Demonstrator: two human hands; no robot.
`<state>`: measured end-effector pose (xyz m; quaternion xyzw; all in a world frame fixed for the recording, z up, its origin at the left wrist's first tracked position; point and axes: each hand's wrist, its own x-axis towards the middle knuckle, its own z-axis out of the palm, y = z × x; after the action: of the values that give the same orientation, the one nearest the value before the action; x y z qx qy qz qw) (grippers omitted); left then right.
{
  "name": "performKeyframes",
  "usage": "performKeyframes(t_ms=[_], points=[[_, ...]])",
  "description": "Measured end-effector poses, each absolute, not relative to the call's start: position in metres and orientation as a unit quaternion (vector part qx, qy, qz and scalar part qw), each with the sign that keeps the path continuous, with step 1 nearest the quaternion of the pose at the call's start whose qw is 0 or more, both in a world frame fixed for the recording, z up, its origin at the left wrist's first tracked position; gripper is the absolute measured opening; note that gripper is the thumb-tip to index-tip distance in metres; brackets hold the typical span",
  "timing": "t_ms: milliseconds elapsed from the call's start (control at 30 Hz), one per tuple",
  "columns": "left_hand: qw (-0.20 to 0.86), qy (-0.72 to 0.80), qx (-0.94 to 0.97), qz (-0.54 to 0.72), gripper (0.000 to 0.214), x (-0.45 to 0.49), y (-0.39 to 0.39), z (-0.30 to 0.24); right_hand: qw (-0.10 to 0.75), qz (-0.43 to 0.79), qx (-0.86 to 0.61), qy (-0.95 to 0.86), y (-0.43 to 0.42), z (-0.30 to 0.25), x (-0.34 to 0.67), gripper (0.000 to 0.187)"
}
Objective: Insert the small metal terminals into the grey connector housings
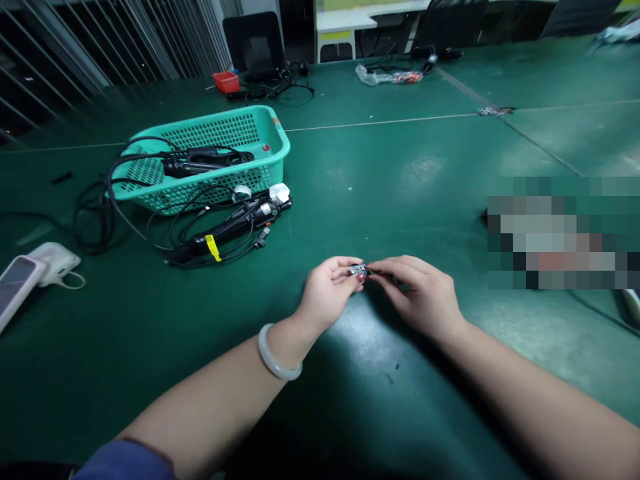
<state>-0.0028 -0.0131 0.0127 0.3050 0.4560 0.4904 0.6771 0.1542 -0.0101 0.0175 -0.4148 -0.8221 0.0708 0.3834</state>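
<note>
Near the middle of the head view, a small silvery part [357, 269] with dark spots, perhaps a little circuit board or connector, sits between my fingertips. My left hand [330, 287] pinches it between thumb and fingers, and a pale bangle circles that wrist. From the right, my right hand [425, 293] is closed in a pinch at the part's right end, where something small and dark [369, 270] shows. Whether that dark bit belongs to the silvery part I cannot tell. Both hands are just above the green table [320, 413].
To the left stands a turquoise basket [210, 123] with black corded devices inside. A black corded handheld device [230, 223] lies in front of it. Phones [23, 283] rest at far left. A red tray [227, 82], a monitor [254, 43] and a plastic bag [385, 75] are farther back.
</note>
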Motion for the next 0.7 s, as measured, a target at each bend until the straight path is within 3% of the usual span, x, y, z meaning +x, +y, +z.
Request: performKeyframes(t_ms=[700], points=[[0.686, 0.442, 0.353, 0.458, 0.027, -0.0079, -0.0157, 0.0183, 0.387, 0.109, -0.453, -0.796, -0.0083, 0.0207, 0.1561, 0.019]])
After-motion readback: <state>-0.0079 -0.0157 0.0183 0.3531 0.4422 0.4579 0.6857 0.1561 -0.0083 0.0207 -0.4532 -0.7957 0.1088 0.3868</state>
